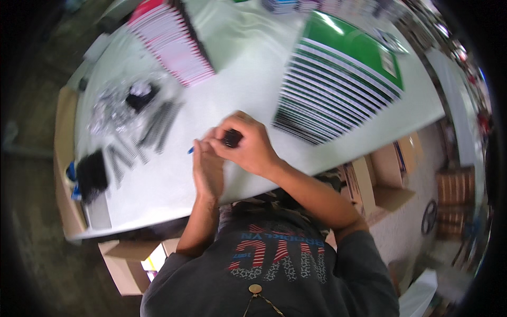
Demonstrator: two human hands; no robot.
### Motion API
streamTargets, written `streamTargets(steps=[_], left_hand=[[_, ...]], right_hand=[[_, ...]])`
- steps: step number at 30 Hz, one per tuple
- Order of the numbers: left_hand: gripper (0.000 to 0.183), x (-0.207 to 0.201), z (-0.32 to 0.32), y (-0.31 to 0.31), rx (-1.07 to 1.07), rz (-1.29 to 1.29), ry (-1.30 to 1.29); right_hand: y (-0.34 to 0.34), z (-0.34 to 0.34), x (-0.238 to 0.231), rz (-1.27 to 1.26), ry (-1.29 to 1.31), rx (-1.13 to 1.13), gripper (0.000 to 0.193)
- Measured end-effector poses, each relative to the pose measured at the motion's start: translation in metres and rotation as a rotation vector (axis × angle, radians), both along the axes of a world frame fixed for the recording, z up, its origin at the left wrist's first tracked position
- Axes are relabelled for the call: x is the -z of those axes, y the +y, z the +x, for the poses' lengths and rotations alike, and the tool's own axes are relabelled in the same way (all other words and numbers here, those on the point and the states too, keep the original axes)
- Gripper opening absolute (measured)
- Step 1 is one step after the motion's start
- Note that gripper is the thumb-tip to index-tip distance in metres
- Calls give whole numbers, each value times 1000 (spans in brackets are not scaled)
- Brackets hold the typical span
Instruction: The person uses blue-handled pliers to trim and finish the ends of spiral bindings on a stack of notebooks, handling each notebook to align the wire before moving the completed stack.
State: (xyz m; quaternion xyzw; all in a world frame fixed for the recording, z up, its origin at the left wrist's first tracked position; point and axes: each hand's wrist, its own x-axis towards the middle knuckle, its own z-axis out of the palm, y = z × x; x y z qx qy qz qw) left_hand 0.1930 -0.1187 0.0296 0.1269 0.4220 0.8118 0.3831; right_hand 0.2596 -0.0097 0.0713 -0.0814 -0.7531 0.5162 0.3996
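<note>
Both my hands meet above the near middle of the white-covered table. My right hand point(251, 145) is closed with its fingers curled round a small black object point(232, 138), whose kind I cannot make out. Against its fingertips is my left hand point(207, 166), with its fingers pressed together. A small blue tip point(190, 150) sticks out beside the left fingers; the rest of that thing is hidden. Left of my hands lie several thin black spiral binding coils point(161, 126), some bunched and some loose.
Green-covered books point(348, 53) lie in a fanned stack at the right, pink-edged ones point(177, 50) at the far left. A clear plastic bag point(108, 111) and a black bundle of coils point(91, 177) lie on the table's left side. Open cardboard boxes point(124, 264) stand below the edge.
</note>
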Motion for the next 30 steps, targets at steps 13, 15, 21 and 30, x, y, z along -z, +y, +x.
streamTargets(steps=[13,15,21,30], left_hand=[[38,14,6,9,-14,305,-1257],[36,12,-21,20,-138,422,-1225],[45,-55,-175,25,-334,684,-664],[61,14,-60,-1,34,-851,1234]], right_hand=[[-24,32,76,333,-62,117,62],[-21,37,82,271,-26,142,63],[-19,38,75,146,-84,127,50],[-17,47,67,244,-49,109,34]])
